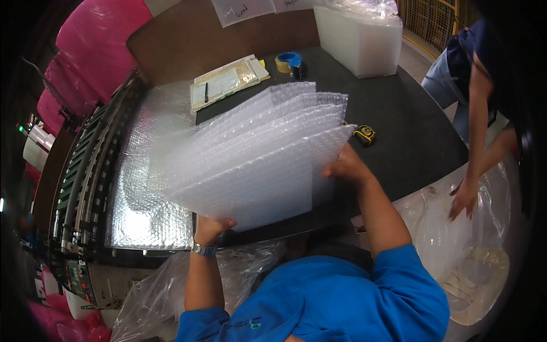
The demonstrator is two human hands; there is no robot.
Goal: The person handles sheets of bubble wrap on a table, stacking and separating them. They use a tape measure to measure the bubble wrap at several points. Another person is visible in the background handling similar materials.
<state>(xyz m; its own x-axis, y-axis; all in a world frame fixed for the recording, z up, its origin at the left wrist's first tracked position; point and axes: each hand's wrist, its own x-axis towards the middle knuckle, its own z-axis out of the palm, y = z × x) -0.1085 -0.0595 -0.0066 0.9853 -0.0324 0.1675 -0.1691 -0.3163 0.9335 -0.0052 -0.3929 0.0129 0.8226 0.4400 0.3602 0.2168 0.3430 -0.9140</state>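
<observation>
Both of my hands grip a fanned stack of clear bubble wrap sheets [250,176], tilted up over the dark table. At the near lower edge, my left hand [212,229] has its thumb on the front sheet, its fingers hidden behind. My right hand [348,165] clasps the stack's right side, thumb in front and fingers mostly hidden. The upper edges of the sheets are spread apart. Just beyond my right hand lies a black and yellow tape measure [364,135].
A silvery bubble sheet [151,225] spans the rollers [80,176] at left. Farther back are a clipboard with papers and a pen [228,81], tape rolls [289,64] and a stacked white bundle [360,43]. At right, another person's hand [466,198] reaches toward clear plastic bags [433,228].
</observation>
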